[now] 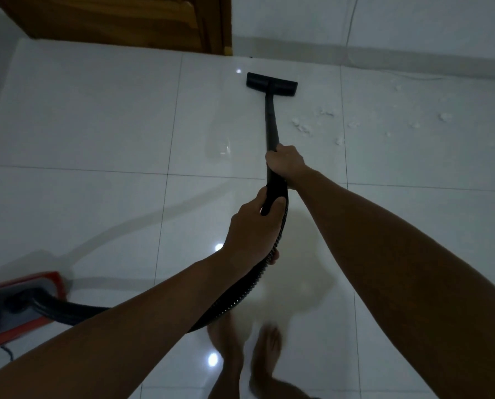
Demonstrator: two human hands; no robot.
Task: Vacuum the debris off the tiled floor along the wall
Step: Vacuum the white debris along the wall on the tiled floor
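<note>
Two hands clasp the black vacuum wand, right hand ahead of left hand, its floor nozzle left of white debris on unlabelled glossy tiled floor.

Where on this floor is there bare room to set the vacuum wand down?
Bare tiles lie left of the wand, between the wooden door and the red vacuum body. Right of the floor head, white debris scatters toward the wall; the hose and feet crowd the near floor.
</note>
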